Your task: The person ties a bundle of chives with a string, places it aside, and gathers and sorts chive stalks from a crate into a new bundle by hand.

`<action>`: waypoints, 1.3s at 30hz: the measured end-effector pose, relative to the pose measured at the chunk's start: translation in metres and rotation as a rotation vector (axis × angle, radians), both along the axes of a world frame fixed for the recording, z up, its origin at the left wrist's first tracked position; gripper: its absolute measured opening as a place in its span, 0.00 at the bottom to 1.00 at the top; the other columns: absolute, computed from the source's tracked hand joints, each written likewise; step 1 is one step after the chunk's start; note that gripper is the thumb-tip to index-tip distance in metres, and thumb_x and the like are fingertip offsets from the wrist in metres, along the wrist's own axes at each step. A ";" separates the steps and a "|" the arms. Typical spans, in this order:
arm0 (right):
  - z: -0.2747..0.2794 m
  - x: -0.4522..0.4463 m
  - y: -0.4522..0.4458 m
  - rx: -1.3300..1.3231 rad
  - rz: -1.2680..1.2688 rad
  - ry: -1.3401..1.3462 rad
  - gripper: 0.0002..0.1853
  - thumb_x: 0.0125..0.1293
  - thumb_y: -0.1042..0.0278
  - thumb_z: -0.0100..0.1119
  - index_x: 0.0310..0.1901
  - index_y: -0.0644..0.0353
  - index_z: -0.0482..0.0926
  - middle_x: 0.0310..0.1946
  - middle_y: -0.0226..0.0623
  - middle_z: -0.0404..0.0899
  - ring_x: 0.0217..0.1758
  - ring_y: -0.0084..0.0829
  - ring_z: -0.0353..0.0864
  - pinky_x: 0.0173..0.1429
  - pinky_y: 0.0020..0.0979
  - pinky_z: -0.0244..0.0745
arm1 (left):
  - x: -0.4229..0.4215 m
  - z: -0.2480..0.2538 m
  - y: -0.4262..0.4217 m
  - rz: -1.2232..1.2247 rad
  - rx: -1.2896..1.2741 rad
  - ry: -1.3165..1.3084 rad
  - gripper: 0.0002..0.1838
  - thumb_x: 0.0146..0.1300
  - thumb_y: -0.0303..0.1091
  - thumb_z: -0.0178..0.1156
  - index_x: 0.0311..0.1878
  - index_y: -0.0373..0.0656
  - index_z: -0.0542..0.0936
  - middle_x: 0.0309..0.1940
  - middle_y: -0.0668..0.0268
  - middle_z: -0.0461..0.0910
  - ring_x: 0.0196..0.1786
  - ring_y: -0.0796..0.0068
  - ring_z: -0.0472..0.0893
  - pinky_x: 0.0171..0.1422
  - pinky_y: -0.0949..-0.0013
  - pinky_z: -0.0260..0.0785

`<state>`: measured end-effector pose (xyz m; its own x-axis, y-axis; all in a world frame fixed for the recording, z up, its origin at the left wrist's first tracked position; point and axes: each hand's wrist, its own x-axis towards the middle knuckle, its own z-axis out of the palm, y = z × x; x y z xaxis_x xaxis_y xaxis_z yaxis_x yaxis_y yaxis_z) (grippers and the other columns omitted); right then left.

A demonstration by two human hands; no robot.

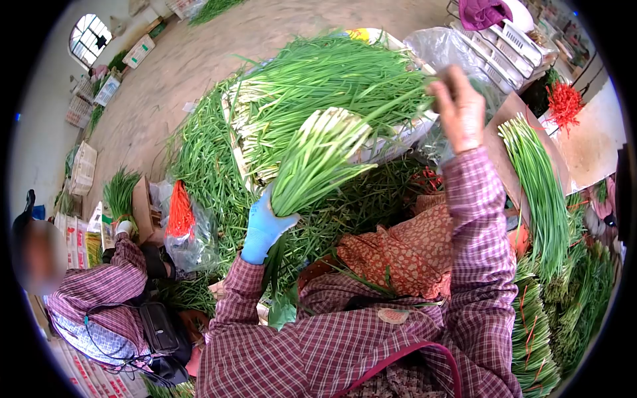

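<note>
My left hand, in a light blue glove, is wrapped round a bunch of green stalks with pale cut ends pointing up and away. My bare right hand is raised at the right, its fingers bent and slightly blurred. A thin green stalk runs from its fingertips toward the bunch. Behind both hands lies a large heap of long green stalks on a white crate, pale ends to the left.
At the right, a loose bundle lies on a board near red ties. Tied bundles stand lower right. A co-worker sits at the left, beside orange ties and a plastic bag. Stacked white baskets stand upper right.
</note>
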<state>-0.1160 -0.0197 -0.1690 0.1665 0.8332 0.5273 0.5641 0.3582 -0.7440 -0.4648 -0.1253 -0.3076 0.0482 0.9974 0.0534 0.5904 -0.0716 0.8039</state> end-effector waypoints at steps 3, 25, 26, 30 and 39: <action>-0.021 0.059 0.006 0.118 -0.154 -0.137 0.07 0.64 0.71 0.61 0.42 0.60 0.77 0.33 0.39 0.85 0.29 0.30 0.83 0.35 0.30 0.80 | -0.012 0.002 -0.002 0.035 -0.038 -0.173 0.40 0.42 0.29 0.72 0.63 0.34 0.68 0.46 0.57 0.81 0.44 0.69 0.82 0.50 0.68 0.74; -0.047 -0.102 -0.028 -0.575 0.653 0.782 0.29 0.55 0.61 0.72 0.56 0.63 0.72 0.46 0.34 0.82 0.51 0.29 0.79 0.63 0.35 0.71 | 0.126 0.088 0.006 -0.132 0.194 0.108 0.67 0.46 0.52 0.73 0.73 0.30 0.36 0.64 0.36 0.63 0.63 0.46 0.72 0.65 0.57 0.67; -0.044 -0.090 -0.023 -0.608 0.722 0.826 0.27 0.56 0.61 0.71 0.55 0.63 0.74 0.45 0.34 0.82 0.48 0.28 0.80 0.59 0.34 0.74 | 0.126 0.097 0.002 -0.211 0.174 0.052 0.67 0.46 0.52 0.74 0.73 0.31 0.35 0.66 0.36 0.61 0.65 0.47 0.70 0.66 0.57 0.65; -0.033 -0.043 -0.017 -0.816 1.009 1.057 0.25 0.62 0.65 0.65 0.58 0.65 0.71 0.50 0.41 0.81 0.40 0.32 0.84 0.42 0.35 0.83 | 0.090 0.130 -0.002 -0.462 -0.063 -0.433 0.46 0.54 0.44 0.71 0.72 0.39 0.59 0.49 0.50 0.81 0.46 0.64 0.84 0.53 0.63 0.77; -0.055 -0.053 -0.057 -0.894 1.152 0.951 0.37 0.60 0.70 0.64 0.69 0.61 0.57 0.57 0.49 0.75 0.60 0.40 0.77 0.63 0.43 0.74 | 0.031 0.064 0.074 -0.752 -0.187 -1.167 0.51 0.60 0.68 0.54 0.73 0.37 0.52 0.68 0.47 0.62 0.68 0.53 0.66 0.71 0.47 0.60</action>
<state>-0.1692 -0.0771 -0.2240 -0.7191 0.6935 -0.0442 -0.3779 -0.4436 -0.8127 -0.4338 -0.0516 -0.2432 0.5879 0.7499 0.3032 -0.5478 0.0933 0.8314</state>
